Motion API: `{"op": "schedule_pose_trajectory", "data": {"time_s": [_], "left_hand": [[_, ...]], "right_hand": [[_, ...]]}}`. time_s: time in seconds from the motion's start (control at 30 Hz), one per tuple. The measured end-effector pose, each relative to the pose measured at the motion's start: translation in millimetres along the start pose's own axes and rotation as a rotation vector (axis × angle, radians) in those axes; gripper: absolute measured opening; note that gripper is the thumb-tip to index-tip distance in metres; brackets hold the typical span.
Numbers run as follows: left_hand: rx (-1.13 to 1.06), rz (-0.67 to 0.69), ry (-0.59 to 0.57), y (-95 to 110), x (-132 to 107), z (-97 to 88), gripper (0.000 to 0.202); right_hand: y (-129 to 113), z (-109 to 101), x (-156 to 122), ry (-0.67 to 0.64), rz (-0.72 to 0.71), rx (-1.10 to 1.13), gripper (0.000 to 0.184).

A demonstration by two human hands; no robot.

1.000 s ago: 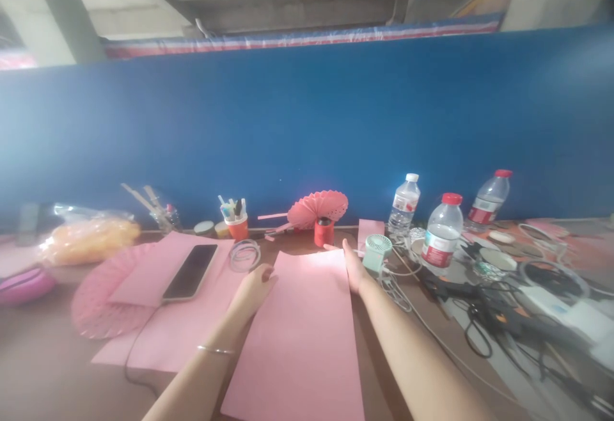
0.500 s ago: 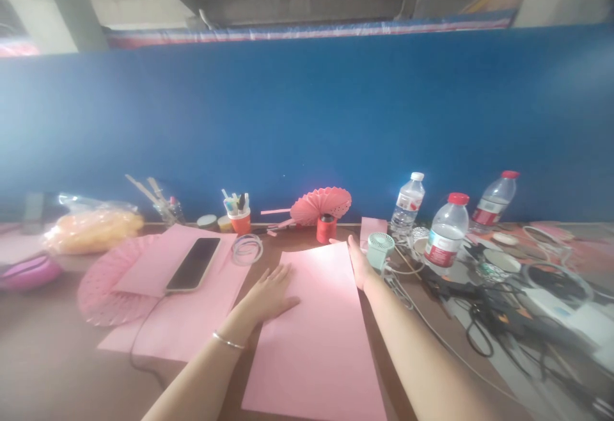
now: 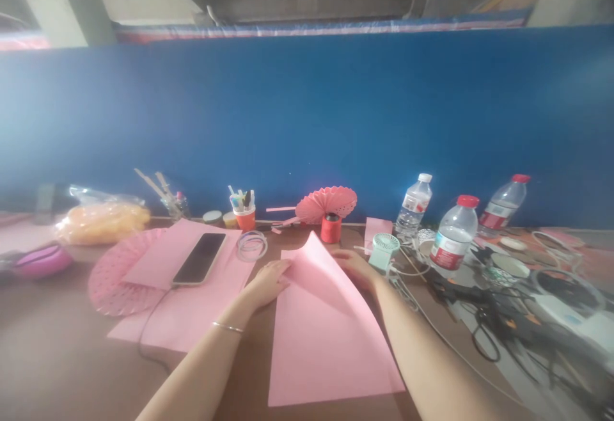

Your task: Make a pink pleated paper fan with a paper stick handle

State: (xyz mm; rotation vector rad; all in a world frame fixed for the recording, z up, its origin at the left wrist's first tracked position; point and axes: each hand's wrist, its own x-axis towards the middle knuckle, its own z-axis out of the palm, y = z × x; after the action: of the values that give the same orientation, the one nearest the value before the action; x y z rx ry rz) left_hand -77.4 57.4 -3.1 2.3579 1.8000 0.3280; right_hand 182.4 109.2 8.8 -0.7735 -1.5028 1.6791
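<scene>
Left hand (image 3: 271, 280) pinched the near-left edge of one pink sheet (image 3: 326, 331) on the table (image 3: 62, 357); my right hand (image 3: 357, 267) clamped its raised far edge. Three bottles (image 3: 413, 206) (image 3: 453, 232) (image 3: 501, 206) stood right of that hand, and one phone (image 3: 199, 258) lay left of my left.

**Obscured and cut off: hands, sheet, right-side clutter**

Your right hand (image 3: 359, 269): fingers partly behind the raised far edge of the pink sheet (image 3: 326, 331); you can't read any grip on the paper. Your left hand (image 3: 269, 282): fingertips meet the sheet's left edge, pinching or only pressing, unclear. Both your forearms run off the bottom edge. The sheet hides the tabletop (image 3: 57, 357) beneath it. Right side: cable tangle (image 3: 503, 325) blurred, single leads not separable, cut by the right edge. Bottle labels (image 3: 444, 256) too small to read. Plastic bag (image 3: 100, 219), far left: orange contents blurred, not identifiable. Pen cup (image 3: 245, 217): contents too small to sort.
</scene>
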Motion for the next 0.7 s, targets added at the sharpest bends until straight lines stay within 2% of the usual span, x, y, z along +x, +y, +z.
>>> {"op": "schedule_pose_trajectory", "data": {"time_s": [0.2,0.33,0.47,0.57,0.7], "left_hand": [[-0.002,-0.093,0.122,-5.8,-3.3,3.7,0.053],[-0.066,-0.131,0.203,-13.5,-2.1,0.9,0.043],[-0.107,-0.161,0.308,-10.6,-0.3,-3.7,0.046],[-0.092,-0.079,0.321,1.8,0.3,-4.5,0.047],[0.041,0.083,0.194,17.7,0.5,3.6,0.048]], "right_hand": [[-5.1,15.4,-1.5,-0.213,-0.056,-0.165,0.050],[-8.1,19.3,-1.0,-0.386,-0.115,-0.432,0.058],[-11.3,20.8,-2.1,-0.510,-0.157,-0.637,0.060],[-16.0,22.0,-3.8,-0.578,-0.172,-0.760,0.055],[-20.8,23.2,-5.6,-0.634,-0.162,-0.827,0.052]]}}
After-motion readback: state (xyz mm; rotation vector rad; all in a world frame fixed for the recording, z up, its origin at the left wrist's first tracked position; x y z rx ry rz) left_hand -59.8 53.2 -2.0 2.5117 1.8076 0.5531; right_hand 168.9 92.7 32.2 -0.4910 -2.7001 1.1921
